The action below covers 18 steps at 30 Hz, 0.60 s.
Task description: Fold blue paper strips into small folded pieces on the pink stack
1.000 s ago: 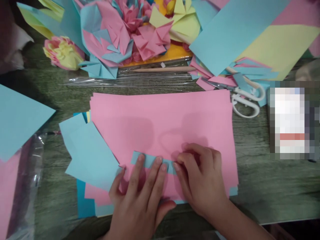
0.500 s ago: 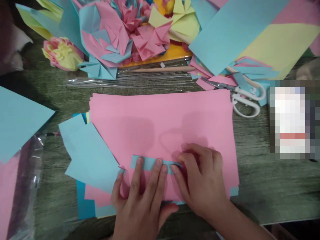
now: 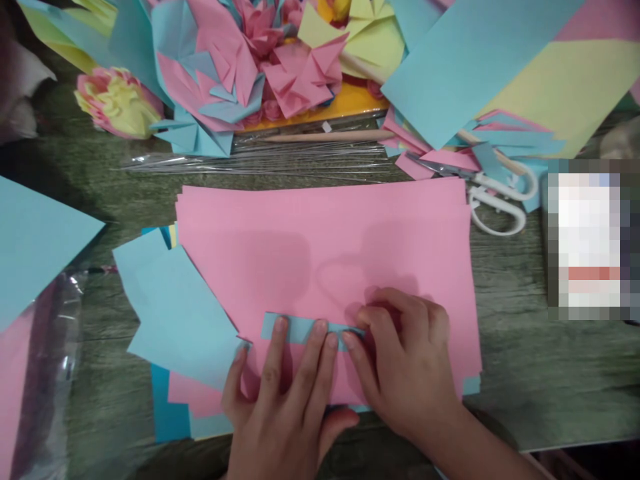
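Observation:
A narrow blue paper strip lies on a stack of pink paper. My left hand is spread, its fingertips pressing flat on the strip, with the little finger at the corner of a larger cut blue sheet. At the strip's right end my right hand pinches the paper between thumb and fingers; the end itself is partly hidden by the fingers.
Scissors with white handles rest right of the stack, by paper scraps. Behind are thin wires, a wooden stick and folded paper flowers. A blue sheet lies at the left.
Both hands hold nearly the same pose on the strip. The view has shifted slightly, and nothing else has visibly moved.

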Each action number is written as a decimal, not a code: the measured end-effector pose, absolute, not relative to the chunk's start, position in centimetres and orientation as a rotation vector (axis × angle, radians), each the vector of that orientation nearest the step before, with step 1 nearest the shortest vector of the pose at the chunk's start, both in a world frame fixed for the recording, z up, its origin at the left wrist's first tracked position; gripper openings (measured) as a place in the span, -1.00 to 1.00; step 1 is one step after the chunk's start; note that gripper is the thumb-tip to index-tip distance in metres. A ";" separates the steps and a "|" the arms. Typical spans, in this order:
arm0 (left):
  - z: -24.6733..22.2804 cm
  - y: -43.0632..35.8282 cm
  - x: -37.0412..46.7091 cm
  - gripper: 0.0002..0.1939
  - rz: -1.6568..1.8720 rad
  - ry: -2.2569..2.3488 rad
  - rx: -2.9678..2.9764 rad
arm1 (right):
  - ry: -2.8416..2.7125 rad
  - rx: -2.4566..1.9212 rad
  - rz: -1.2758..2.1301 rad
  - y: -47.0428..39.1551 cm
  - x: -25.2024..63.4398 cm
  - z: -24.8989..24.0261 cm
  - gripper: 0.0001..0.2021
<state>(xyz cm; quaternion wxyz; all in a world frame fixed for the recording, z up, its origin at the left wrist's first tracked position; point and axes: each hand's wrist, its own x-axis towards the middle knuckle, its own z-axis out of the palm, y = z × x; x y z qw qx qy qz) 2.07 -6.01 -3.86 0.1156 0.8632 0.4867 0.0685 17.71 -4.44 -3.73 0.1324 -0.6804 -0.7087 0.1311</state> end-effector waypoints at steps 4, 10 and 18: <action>-3.9 -5.9 2.0 -0.43 0.186 1.423 2.533 | -2.071 -1.973 0.387 -4.3 17.7 -3.6 -0.82; -4.0 -5.8 1.5 -0.43 0.193 1.332 2.598 | -2.063 -1.984 0.383 -4.3 17.7 -3.6 -0.82; -4.0 -6.2 1.4 -0.46 0.198 1.315 2.552 | -2.063 -1.988 0.424 -4.2 17.6 -3.5 -0.84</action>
